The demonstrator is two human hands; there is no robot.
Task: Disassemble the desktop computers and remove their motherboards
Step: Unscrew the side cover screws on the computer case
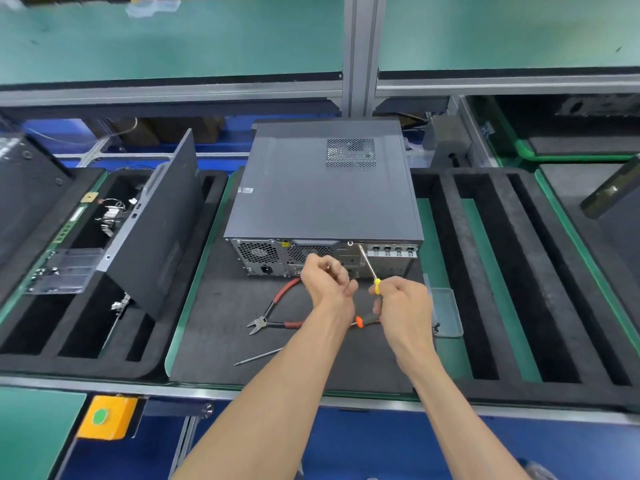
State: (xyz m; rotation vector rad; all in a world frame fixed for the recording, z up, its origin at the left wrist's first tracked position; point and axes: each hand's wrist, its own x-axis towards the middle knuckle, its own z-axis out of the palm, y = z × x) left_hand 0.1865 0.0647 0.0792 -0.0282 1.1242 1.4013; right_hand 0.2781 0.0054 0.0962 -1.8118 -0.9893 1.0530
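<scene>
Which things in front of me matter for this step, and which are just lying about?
In use: desktop computer; yellow-handled screwdriver, gripped by right hand; left hand, fingers curled at the rear panel.

Lying about: cutting pliers; loose metal rod; clear tray; leaning side panel.

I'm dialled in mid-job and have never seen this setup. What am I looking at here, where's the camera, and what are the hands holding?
There is one view, from a camera worn on the person's head, looking down at their bare arms; no robot is involved. A closed grey desktop computer lies on a dark foam mat, its rear panel toward the person. The right hand grips a yellow-handled screwdriver whose tip points at the top edge of that rear panel. The left hand is curled close by; whether it holds anything is unclear. Red-handled cutters and a thin metal rod lie on the mat. An opened case stands to the left.
</scene>
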